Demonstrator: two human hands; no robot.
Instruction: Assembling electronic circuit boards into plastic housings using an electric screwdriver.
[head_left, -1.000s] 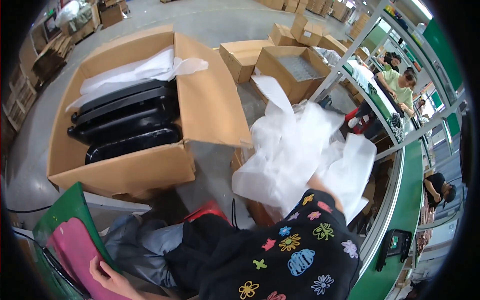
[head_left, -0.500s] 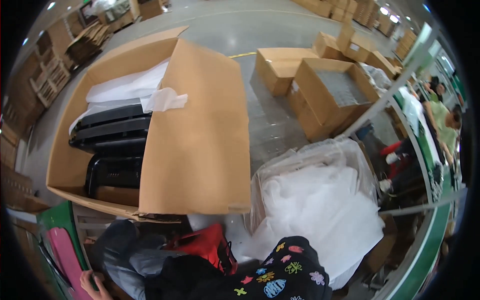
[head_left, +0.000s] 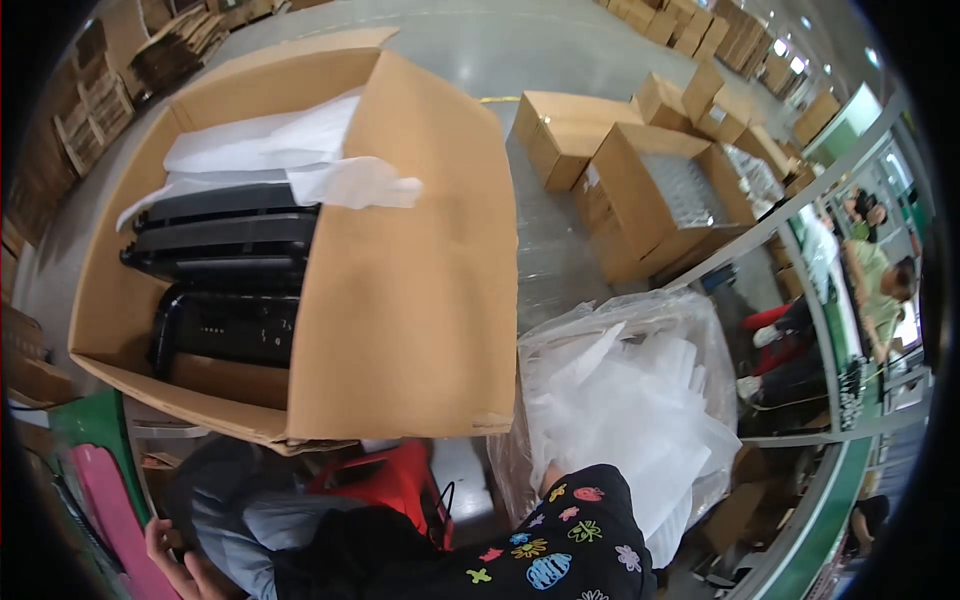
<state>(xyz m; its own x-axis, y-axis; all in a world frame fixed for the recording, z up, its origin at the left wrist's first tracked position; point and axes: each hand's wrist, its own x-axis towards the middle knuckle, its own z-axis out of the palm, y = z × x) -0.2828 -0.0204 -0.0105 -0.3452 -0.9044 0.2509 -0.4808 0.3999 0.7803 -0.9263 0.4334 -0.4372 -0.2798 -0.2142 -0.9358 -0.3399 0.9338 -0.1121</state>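
My right arm, in a black sleeve with bright flower prints, reaches to a plastic-lined carton [head_left: 508, 400] of white foam sheets [head_left: 640, 420]. Only a sliver of my right hand [head_left: 550, 479] shows at the cuff, against the sheets; its fingers are hidden. Low on the left is my left hand [head_left: 178, 562], fingers apart, beside a long pink piece [head_left: 105, 500] on a green surface. In front of me a large open cardboard box [head_left: 410, 260] holds black plastic parts [head_left: 225, 235] lying side by side, with white wrapping sheets [head_left: 250, 150] among them.
A red stool-like object [head_left: 385, 485] stands below the box. Further off on the right are closed and open cartons [head_left: 640, 200]. A metal frame and green-edged workbench [head_left: 835, 520] run along the right, where a person in a light green top [head_left: 875, 285] stands.
My view has shifted slightly. The white foam sheets look ruffled and raised at their far side, and some skin now shows at my right cuff. My left hand has moved up a little.
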